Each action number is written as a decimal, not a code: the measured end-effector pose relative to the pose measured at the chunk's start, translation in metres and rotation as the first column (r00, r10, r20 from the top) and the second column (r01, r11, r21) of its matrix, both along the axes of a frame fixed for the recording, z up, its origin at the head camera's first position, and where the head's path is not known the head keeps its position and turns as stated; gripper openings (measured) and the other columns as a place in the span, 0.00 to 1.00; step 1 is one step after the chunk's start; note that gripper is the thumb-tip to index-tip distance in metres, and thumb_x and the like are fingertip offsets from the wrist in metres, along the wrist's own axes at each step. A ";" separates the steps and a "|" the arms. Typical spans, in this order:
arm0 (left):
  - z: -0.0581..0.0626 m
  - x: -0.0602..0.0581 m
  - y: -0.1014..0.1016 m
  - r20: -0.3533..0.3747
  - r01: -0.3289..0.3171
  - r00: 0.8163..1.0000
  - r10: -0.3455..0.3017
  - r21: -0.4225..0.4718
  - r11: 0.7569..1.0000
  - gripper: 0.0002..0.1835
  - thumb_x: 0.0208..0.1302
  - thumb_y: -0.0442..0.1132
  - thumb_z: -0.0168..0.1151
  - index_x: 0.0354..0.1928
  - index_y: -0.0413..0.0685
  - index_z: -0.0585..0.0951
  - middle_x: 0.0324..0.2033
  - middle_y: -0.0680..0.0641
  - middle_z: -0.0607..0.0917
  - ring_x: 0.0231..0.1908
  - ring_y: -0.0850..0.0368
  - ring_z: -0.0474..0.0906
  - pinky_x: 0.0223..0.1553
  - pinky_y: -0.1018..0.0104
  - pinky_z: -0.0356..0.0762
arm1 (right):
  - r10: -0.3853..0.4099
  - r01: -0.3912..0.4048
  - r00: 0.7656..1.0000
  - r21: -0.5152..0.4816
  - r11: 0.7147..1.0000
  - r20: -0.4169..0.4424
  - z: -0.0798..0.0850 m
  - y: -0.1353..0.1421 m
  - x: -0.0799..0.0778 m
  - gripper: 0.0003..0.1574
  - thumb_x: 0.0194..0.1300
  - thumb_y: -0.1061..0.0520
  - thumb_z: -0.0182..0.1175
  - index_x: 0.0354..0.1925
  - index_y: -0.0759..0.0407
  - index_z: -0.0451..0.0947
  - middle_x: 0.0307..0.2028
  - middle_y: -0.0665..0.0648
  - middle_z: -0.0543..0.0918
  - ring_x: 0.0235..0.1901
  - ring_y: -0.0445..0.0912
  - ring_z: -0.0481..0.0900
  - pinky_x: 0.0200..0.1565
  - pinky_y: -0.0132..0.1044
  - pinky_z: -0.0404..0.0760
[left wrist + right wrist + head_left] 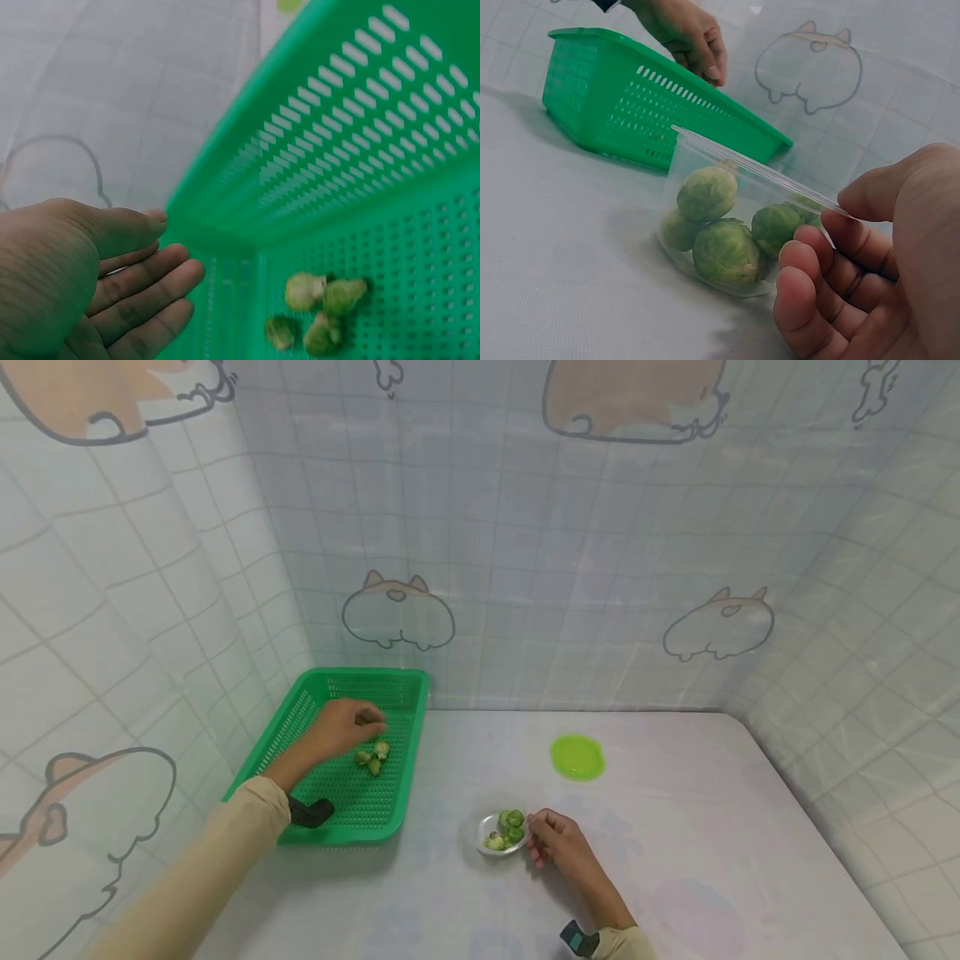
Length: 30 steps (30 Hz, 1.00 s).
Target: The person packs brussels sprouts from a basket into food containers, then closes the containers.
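Observation:
My left hand [341, 728] is above the green plastic basket [408, 777]. The left wrist view shows its fingers loosely bent with nothing in them. Several Brussels sprouts [303, 292] lie in a cluster on the basket floor, below that hand. On the table, a small clear plastic tub [673, 161] holds several more Brussels sprouts [727, 251]. With thumb and index finger, my right hand [877, 247] pinches the tub's rim on its right side; the other fingers curl beside the wall. The tub looks slightly tilted in the right wrist view.
A bright green round lid [577, 757] lies flat on the white table [637, 793], behind and to the right of the tub. Tile-patterned sheets with dog drawings form a back wall [525, 568] and both sides. The basket stands close to the left sheet.

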State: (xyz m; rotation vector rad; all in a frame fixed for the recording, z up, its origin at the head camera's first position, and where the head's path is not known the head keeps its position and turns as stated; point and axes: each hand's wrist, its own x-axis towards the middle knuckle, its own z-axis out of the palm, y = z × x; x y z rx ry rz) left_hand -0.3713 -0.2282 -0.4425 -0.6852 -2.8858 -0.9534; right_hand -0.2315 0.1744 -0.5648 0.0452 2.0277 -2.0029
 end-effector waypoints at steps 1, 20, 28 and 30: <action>-0.001 -0.001 -0.003 -0.005 -0.010 1.000 0.010 -0.012 1.000 0.12 0.70 0.42 0.65 0.50 0.43 0.86 0.44 0.43 0.88 0.45 0.44 0.84 0.46 0.49 0.83 | 0.000 0.000 1.000 0.000 1.000 0.002 0.000 0.000 0.000 0.19 0.74 0.47 0.59 0.37 0.63 0.74 0.28 0.53 0.79 0.23 0.43 0.76 0.26 0.32 0.78; -0.036 -0.014 -0.033 0.034 -0.053 0.998 0.059 -0.150 0.987 0.15 0.70 0.40 0.65 0.50 0.35 0.84 0.44 0.37 0.88 0.44 0.40 0.84 0.43 0.47 0.84 | 0.002 -0.002 1.000 -0.008 1.000 0.015 0.003 0.001 0.000 0.19 0.75 0.47 0.59 0.36 0.63 0.73 0.28 0.53 0.79 0.23 0.43 0.76 0.26 0.32 0.78; -0.045 -0.014 -0.035 0.071 -0.029 0.997 0.043 -0.178 0.984 0.16 0.67 0.38 0.67 0.50 0.32 0.84 0.42 0.36 0.88 0.44 0.38 0.84 0.42 0.46 0.84 | 0.011 -0.011 1.000 0.008 1.000 0.016 0.005 0.001 -0.001 0.21 0.75 0.45 0.58 0.38 0.64 0.74 0.29 0.53 0.80 0.25 0.43 0.76 0.27 0.31 0.79; -0.046 -0.014 -0.035 0.099 -0.031 0.994 0.050 -0.179 0.983 0.18 0.66 0.39 0.68 0.51 0.32 0.83 0.44 0.35 0.87 0.45 0.38 0.84 0.43 0.47 0.84 | 0.011 -0.011 1.000 0.006 1.000 0.018 0.005 0.001 -0.001 0.21 0.75 0.45 0.58 0.39 0.64 0.74 0.29 0.53 0.80 0.26 0.43 0.76 0.27 0.31 0.79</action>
